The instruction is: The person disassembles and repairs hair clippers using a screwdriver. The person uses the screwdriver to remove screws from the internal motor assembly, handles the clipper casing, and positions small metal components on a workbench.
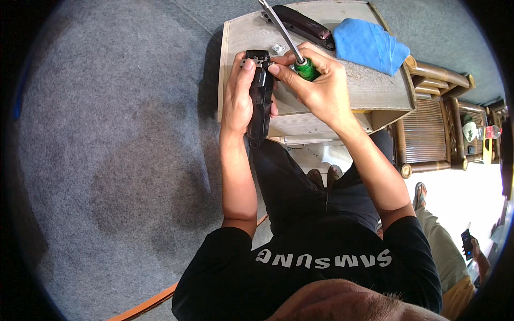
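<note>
Upright over the near edge of the small wooden table [305,115], a black hair clipper body [261,101] is gripped in my left hand [238,101]. The left thumb presses near a small metal part at its top end. My right hand [324,85] has the green handle of a screwdriver [305,69] tucked in its fingers, the metal shaft pointing up and away from the clipper. The right thumb and forefinger meet at the clipper's upper right side; whether they pinch a small part there I cannot tell. Beyond my hands lies a dark maroon clipper housing [302,25].
A folded blue cloth [369,45] lies at the table's right. A small shiny piece [278,48] sits behind the clipper. Bamboo furniture [425,128] stands to the right, and another person's hand [478,254] holds a phone [467,244] at lower right. Grey carpet-like material [123,134] spreads left.
</note>
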### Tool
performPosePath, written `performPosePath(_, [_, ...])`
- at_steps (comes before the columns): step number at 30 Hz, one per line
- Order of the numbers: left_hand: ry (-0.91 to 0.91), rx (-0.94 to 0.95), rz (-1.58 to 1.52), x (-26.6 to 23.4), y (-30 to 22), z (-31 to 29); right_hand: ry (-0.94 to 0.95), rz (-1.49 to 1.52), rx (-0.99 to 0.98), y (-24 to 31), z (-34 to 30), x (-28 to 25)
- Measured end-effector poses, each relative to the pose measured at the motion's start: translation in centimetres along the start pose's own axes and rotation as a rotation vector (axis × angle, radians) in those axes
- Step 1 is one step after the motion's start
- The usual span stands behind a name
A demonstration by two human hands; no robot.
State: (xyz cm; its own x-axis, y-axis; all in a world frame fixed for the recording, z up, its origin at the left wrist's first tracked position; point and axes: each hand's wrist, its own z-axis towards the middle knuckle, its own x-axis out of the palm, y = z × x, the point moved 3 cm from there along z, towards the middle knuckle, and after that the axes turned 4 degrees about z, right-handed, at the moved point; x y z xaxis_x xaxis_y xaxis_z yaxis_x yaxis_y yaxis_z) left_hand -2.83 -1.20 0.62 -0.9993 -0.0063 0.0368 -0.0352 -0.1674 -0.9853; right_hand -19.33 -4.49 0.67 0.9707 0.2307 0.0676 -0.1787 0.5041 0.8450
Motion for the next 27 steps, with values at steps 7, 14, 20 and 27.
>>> performPosePath(7, [-0.006, 0.022, 0.032, 0.3, -0.4, 0.0, 0.017, 0.001, 0.028, 0.0, -0.1, 0.0])
performPosePath(14, [-0.015, 0.022, 0.040, 0.3, -0.2, -0.1, 0.007, 0.100, 0.135, -0.4, -0.3, 0.2])
performPosePath(20, [-0.023, 0.040, 0.061, 0.6, -0.6, -0.2, 0.010, 0.127, 0.177, 0.0, -0.1, 0.1])
performPosePath(27, [-0.081, 0.002, 0.145, 0.9, -0.7, -0.3, 0.054, 0.142, 0.281, -0.3, 0.2, -0.2])
